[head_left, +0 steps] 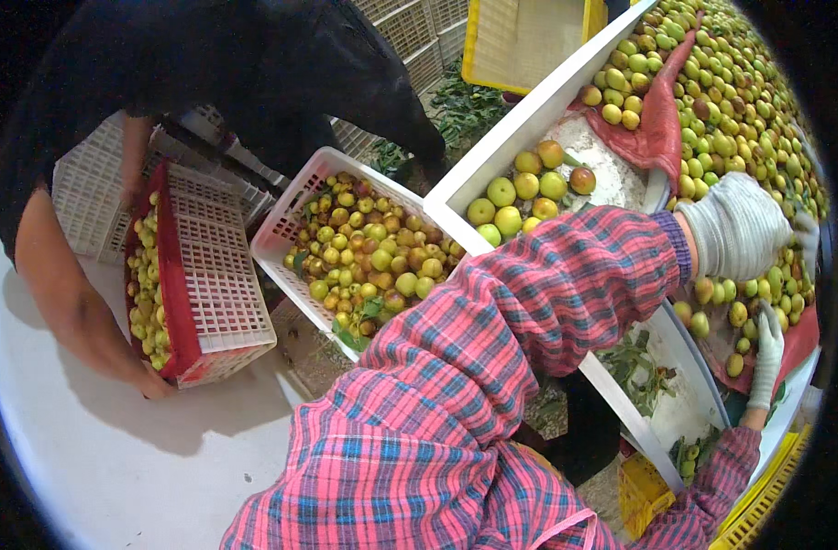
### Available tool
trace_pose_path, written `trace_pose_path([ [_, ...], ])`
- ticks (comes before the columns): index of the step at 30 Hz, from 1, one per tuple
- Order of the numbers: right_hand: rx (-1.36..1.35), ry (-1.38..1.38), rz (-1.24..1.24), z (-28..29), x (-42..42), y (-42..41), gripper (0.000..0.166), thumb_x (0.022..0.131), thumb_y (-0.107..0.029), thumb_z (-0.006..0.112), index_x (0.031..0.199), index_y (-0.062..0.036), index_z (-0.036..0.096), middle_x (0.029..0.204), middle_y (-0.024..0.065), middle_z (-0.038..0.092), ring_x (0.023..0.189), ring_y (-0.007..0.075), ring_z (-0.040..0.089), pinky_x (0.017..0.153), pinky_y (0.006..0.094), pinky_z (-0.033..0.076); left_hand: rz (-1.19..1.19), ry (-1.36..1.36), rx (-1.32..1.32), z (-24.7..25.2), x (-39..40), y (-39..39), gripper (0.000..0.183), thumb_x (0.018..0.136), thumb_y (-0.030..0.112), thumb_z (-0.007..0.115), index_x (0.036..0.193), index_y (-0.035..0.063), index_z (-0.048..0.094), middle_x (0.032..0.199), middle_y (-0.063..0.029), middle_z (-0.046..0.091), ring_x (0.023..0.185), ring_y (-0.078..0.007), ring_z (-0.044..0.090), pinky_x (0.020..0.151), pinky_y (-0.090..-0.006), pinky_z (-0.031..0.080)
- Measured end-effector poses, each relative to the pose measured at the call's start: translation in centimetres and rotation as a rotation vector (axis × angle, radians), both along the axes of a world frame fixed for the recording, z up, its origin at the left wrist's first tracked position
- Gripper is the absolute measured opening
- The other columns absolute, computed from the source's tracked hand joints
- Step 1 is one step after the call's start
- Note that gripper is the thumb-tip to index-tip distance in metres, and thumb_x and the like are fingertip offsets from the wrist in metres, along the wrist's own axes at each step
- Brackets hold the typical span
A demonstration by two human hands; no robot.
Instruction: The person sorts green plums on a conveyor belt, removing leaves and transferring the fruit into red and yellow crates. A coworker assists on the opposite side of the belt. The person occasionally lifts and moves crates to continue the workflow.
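Observation:
My left hand [735, 225], in a white knit glove, is bent over a large heap of green and brown jujube-like fruits [728, 124] on the sorting table. Its fingers are hidden behind the back of the hand, so I cannot tell whether it holds a fruit. Lower down, my right hand [768, 357], gloved too, reaches its spread fingers to loose fruits at the heap's edge. Red cloth [660, 117] lies under part of the heap. Several fruits rest in the table's white-rimmed corner section [605, 182].
A white plastic crate [274, 237] full of browner fruits stands beside the table. At left a person's hand [154, 385] grips a tilted, red-rimmed fruit crate [219, 275] on a white surface [151, 474]. Yellow crates [522, 41] and fallen leaves [464, 103] lie beyond.

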State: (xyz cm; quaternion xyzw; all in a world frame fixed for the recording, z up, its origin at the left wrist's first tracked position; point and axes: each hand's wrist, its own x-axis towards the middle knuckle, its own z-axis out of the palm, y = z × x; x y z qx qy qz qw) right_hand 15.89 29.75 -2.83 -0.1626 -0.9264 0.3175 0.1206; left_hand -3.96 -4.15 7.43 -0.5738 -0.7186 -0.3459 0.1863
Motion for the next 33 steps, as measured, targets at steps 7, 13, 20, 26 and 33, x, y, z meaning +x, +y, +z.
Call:
trace_pose_path([
  [7,-0.009,0.105,-0.178,-1.7,1.1,11.0,0.043,0.100,-0.025,0.050,0.136,-0.0009,0.050,0.140,0.0100,0.050,0.129,0.0179,0.044,0.111,0.0306,0.030,-0.117,-0.017,-0.193,-2.0,0.2,0.3,0.018,0.067,0.022,0.062,0.073,0.0092,0.073,0.069,-0.0141,0.069,0.067,-0.0311,0.069,0.058,-0.0453,0.051],
  [13,1.002,-0.350,-0.103,-3.3,-6.3,18.4,0.052,0.097,-0.003,0.030,0.148,-0.0003,0.028,0.154,0.0102,0.029,0.141,0.0189,0.027,0.120,0.0338,0.021,-0.083,-0.034,-0.272,-3.2,0.3,0.6,0.019,0.069,0.022,0.063,0.077,0.0096,0.075,0.076,-0.0128,0.071,0.074,-0.0293,0.070,0.063,-0.0436,0.051],
  [20,0.153,-0.049,0.070,-2.9,-12.8,0.8,0.047,0.095,-0.022,0.058,0.134,0.0019,0.049,0.132,0.0110,0.054,0.123,0.0202,0.048,0.108,0.0311,0.034,-0.015,-0.122,-0.319,-4.4,-1.7,0.7,0.020,0.070,0.024,0.065,0.080,0.0116,0.076,0.079,-0.0108,0.071,0.078,-0.0281,0.070,0.069,-0.0429,0.052],
  [26,0.047,-0.142,0.264,-2.1,-7.3,-10.8,0.050,0.086,-0.002,0.063,0.134,0.0008,0.048,0.128,0.0128,0.058,0.115,0.0216,0.055,0.102,0.0313,0.040,0.046,-0.069,-0.322,-4.4,-1.5,0.5,0.022,0.068,0.027,0.068,0.082,0.0117,0.076,0.079,-0.0097,0.072,0.079,-0.0255,0.070,0.067,-0.0409,0.052],
  [33,0.239,0.013,0.060,3.4,-4.1,-9.5,0.036,0.099,-0.014,0.049,0.131,0.0021,0.053,0.131,0.0143,0.057,0.121,0.0214,0.052,0.105,0.0322,0.038,0.071,-0.069,-0.332,-5.0,-1.3,1.7,0.021,0.071,0.025,0.064,0.082,0.0117,0.076,0.082,-0.0115,0.072,0.082,-0.0256,0.070,0.070,-0.0412,0.053],
])
